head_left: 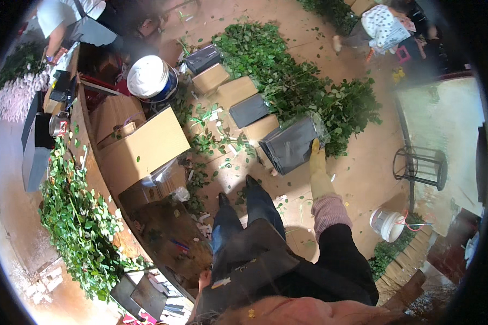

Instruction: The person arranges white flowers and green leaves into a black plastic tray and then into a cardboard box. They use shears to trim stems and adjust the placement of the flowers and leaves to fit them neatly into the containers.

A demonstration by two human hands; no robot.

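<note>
My right hand point(316, 154), in a pale yellow glove with a pink knitted cuff, reaches forward and grips the near right corner of a black plastic-wrapped bundle point(284, 142). That bundle lies at the end of a row of tan cardboard boxes point(236, 89) and black ones point(246, 111), beside a long pile of leafy green stems point(352, 108). My left hand point(204, 279) is bare and low beside my dark apron, near the curved wooden table edge; its fingers are too small and partly hidden to read.
A wooden table point(124, 222) curves along my left, with leafy stems and cartons. White buckets point(149, 76) stand front-left and at right point(384, 223). A black stool point(420, 165) is at right. Co-workers are at upper left point(73, 24) and upper right point(385, 30). Loose leaves litter the floor.
</note>
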